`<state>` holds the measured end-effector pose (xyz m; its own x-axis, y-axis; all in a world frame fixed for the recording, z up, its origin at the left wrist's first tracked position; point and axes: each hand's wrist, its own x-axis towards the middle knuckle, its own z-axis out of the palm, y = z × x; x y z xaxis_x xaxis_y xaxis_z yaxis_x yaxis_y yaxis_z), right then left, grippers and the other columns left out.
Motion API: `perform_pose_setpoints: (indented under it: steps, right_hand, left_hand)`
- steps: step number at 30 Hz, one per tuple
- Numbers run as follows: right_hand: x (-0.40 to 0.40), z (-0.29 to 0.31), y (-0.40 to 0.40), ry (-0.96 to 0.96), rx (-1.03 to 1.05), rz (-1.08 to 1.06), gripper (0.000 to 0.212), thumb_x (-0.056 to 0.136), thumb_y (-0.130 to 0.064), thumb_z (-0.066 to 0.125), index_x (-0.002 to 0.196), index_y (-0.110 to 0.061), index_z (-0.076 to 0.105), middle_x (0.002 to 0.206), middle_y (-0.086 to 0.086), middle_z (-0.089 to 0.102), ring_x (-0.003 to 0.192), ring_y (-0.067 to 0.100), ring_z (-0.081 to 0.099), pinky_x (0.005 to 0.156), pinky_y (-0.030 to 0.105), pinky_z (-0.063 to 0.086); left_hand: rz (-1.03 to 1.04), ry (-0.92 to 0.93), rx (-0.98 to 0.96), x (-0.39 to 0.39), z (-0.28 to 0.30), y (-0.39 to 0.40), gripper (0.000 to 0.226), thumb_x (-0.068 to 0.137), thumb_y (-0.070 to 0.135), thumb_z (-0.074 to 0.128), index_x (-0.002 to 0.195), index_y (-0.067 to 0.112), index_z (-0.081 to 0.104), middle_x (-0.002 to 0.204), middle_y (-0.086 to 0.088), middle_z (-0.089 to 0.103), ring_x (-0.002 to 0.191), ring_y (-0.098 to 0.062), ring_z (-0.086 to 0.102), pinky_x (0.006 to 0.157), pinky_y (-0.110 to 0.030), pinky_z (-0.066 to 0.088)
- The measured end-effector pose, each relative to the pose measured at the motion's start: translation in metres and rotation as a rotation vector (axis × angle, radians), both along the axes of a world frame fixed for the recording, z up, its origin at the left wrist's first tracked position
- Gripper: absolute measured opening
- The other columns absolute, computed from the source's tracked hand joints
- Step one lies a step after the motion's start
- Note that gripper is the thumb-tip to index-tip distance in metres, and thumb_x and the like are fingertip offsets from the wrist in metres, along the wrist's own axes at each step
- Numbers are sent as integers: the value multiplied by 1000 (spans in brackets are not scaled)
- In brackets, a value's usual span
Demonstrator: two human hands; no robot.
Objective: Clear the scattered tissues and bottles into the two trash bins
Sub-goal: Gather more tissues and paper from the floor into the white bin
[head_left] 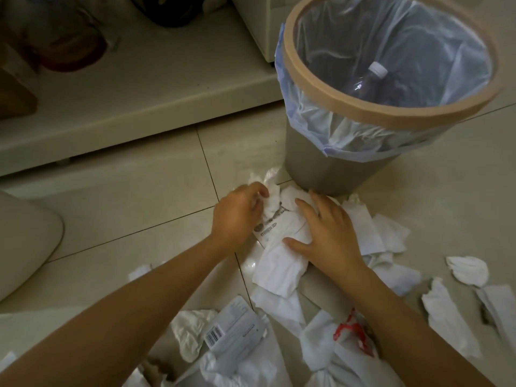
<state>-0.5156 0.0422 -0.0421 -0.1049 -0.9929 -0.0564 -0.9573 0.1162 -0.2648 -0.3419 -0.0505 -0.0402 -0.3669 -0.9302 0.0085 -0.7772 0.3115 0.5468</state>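
My left hand [237, 213] clenches a crumpled tissue [272, 201]; my right hand [329, 233] lies flat on tissues, the bin [321, 166] just ahead.

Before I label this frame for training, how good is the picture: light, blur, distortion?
Head view: dim, flat indoor light, no hard shadows; the wide lens bows the bin and floor lines; the upper left corner is blurred; both hands, left and right, and the tissues look soft, the print on them unreadable.
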Motion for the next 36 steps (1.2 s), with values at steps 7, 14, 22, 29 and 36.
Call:
perform_pose_setpoints:
  steps: [7, 14, 22, 29, 36]
  right_hand:
    - [-4, -1, -11, 33, 252, 62, 113, 65, -74, 62, 150, -31, 1, 159, 4, 2, 144, 27, 10, 114, 48, 20]
    - [0, -1, -11, 192, 314, 183, 107, 67, -73, 62, 149, -38, 3, 159, 1, 13, 142, 26, 19, 111, 44, 20]
    - [9, 7, -12, 161, 193, 233, 51, 83, -40, 64, 132, -32, 49, 132, -1, 51, 116, 25, 50, 96, 35, 36]
    - [13, 0, -5, 104, 85, 214, 26, 68, -7, 74, 91, -20, 73, 90, 9, 67, 75, 32, 63, 68, 33, 45]
    - [21, 19, -4, 102, -25, 242, 36, 50, -5, 84, 82, -15, 72, 76, 8, 67, 62, 30, 63, 59, 32, 43]
  left_hand:
    - [-7, -124, 123, -5, -8, 8, 67, 80, 66, 56, 138, 37, 36, 100, 10, 61, 92, -12, 57, 71, -31, 50]
    - [-94, -383, 76, -21, -20, 0, 58, 86, 52, 58, 137, 29, 43, 146, -9, 36, 130, -30, 39, 96, -42, 41]
    - [-183, -463, -107, 5, -1, 9, 29, 89, 23, 52, 118, 18, 52, 106, -7, 57, 83, -29, 60, 59, -30, 39]
    - [-288, -461, -195, 69, 20, 29, 30, 68, 7, 74, 93, 20, 66, 84, -6, 67, 53, -27, 60, 40, -28, 44]
    - [-177, -395, -256, 110, 54, 49, 27, 75, 8, 70, 98, 21, 67, 96, -3, 69, 59, -21, 62, 44, -25, 45]
